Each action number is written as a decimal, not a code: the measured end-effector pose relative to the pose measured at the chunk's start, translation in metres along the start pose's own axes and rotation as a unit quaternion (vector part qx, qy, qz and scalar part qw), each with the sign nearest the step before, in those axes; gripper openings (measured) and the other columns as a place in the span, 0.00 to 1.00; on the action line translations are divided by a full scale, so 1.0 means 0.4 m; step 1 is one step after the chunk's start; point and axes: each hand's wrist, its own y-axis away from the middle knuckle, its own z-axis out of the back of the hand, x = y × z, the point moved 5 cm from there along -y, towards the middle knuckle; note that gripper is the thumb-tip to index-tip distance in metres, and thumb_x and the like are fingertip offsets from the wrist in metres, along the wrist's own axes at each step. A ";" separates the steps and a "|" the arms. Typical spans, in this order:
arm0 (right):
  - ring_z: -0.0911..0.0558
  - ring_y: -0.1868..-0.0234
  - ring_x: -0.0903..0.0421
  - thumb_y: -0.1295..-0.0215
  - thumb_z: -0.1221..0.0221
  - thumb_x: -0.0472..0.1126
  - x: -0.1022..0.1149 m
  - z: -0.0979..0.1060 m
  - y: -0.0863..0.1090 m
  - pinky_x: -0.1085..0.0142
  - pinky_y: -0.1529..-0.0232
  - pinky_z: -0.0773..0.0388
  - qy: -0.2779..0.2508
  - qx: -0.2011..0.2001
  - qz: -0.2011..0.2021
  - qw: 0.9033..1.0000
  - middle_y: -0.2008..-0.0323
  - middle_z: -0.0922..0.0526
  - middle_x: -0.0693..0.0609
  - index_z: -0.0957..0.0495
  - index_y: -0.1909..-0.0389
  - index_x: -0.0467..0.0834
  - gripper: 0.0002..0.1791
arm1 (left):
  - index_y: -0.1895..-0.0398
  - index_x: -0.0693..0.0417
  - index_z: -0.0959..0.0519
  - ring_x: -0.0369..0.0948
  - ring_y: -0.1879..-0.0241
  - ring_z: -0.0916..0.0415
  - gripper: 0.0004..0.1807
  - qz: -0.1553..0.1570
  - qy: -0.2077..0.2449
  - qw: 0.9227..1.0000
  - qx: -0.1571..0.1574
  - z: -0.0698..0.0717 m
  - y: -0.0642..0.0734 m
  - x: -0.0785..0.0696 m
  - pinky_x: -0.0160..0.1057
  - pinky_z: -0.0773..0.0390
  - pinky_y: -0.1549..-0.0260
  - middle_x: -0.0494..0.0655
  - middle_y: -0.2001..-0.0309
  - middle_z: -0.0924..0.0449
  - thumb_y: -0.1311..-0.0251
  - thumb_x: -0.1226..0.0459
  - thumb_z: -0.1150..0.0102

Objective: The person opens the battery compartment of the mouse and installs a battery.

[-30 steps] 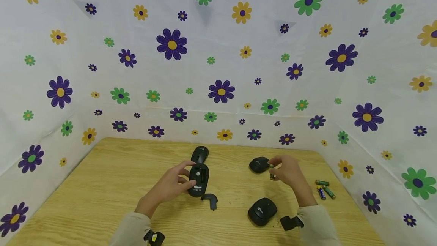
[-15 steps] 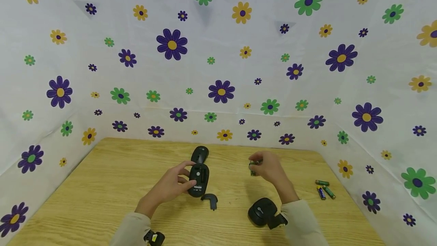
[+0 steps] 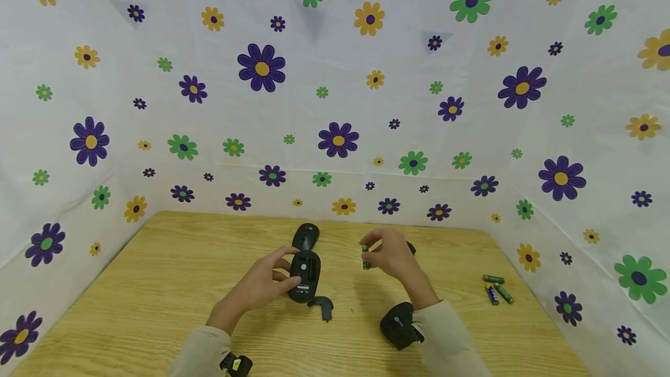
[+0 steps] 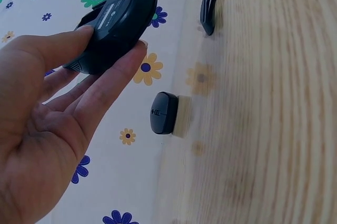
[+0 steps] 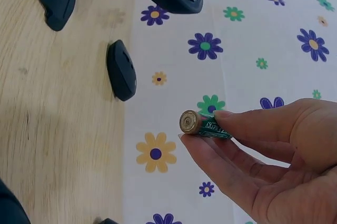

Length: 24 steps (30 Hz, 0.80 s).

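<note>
My left hand [image 3: 262, 284] grips a black computer mouse [image 3: 309, 290] raised over the table. Its underside faces the head camera, showing an uncovered battery slot and a label. In the right wrist view the mouse's slot end shows at the top. My right hand [image 3: 389, 255] pinches a green battery [image 3: 365, 259] between thumb and fingertips, a short way right of the mouse. The battery's flat metal end points outward in the right wrist view [image 5: 189, 123]. A loose dark battery cover [image 3: 325, 307] lies on the wood just below the held mouse.
Another black mouse [image 3: 306, 237] sits behind the held one. A third [image 3: 411, 247] is mostly hidden by my right hand, and one more [image 3: 396, 327] stands near my right cuff. Several batteries [image 3: 503, 294] lie at the right. Flower-printed sheeting [image 3: 335, 103] surrounds the wooden table [image 3: 209, 249].
My right hand has carried the battery leftward from beside the far right mouse toward the held mouse. The left hand and its mouse have stayed in place.
</note>
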 end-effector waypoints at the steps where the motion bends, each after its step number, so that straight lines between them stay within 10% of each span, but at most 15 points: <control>1: 0.11 0.68 0.52 0.37 0.34 0.26 0.004 -0.006 -0.001 0.59 0.65 0.09 -0.001 0.003 0.003 1.000 0.59 0.14 0.39 0.15 0.54 0.34 0.10 | 0.25 0.49 0.35 0.52 0.51 0.13 0.33 0.000 0.000 1.000 0.000 0.000 0.001 -0.001 0.44 0.08 0.62 0.59 0.48 0.20 0.30 0.65 0.36; 24: 0.13 0.69 0.57 0.38 0.31 0.28 0.083 -0.082 -0.021 0.63 0.67 0.11 0.032 0.033 0.041 0.998 0.62 0.14 0.45 0.14 0.59 0.38 0.08 | 0.25 0.49 0.35 0.51 0.52 0.12 0.32 -0.004 -0.004 1.000 0.002 -0.003 0.001 0.000 0.43 0.09 0.63 0.59 0.48 0.20 0.30 0.65 0.36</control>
